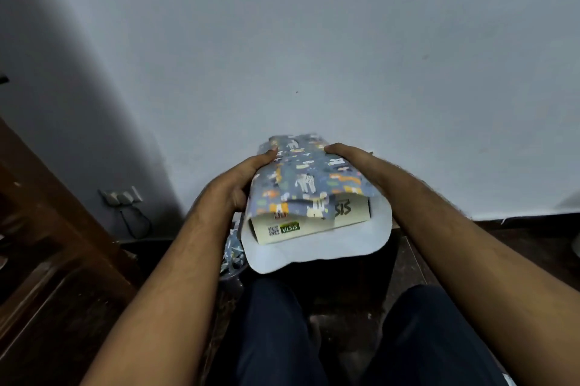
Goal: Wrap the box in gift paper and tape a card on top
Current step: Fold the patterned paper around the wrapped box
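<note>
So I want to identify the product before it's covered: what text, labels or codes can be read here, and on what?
"VLSIS", as it appears, white on a green label on the box's near end.
"SIS", large dark letters on the box top, the rest hidden under the gift paper.
A small code block beside the green label: too small to read.
Nothing else legible.

The box point(309, 225) lies in the gift paper point(301, 178), between the left hand point(238, 180) and right hand point(354, 162); a paper flap sticks out nearer the person.
</note>
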Tool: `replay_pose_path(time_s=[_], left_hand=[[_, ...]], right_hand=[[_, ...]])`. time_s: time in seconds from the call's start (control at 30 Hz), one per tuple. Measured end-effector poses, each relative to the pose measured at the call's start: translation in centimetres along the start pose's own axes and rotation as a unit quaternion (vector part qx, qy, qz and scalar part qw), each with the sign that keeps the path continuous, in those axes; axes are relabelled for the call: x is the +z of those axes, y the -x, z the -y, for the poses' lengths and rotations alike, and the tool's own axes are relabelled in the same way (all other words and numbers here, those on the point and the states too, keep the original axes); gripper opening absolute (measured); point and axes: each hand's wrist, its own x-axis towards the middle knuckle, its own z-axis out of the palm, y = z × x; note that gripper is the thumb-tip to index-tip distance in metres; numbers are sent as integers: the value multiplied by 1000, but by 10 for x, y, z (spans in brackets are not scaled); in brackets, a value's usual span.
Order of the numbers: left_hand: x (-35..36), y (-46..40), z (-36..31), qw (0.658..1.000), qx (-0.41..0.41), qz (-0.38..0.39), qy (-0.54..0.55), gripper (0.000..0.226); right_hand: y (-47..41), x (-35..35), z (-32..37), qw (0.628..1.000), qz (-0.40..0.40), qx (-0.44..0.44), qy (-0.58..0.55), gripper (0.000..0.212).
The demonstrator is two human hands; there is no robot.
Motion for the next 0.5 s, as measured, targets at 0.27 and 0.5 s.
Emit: replay_pose_path(time_s=[0.27,0.5], left_hand=[[-6,-11,17,997,-5,-32,73,29],[-44,-17,25,990,-37,-93,97,31]], right_hand=[[12,10,-8,991,94,-82,49,63],[39,0,-26,876,200,-266,349,80]])
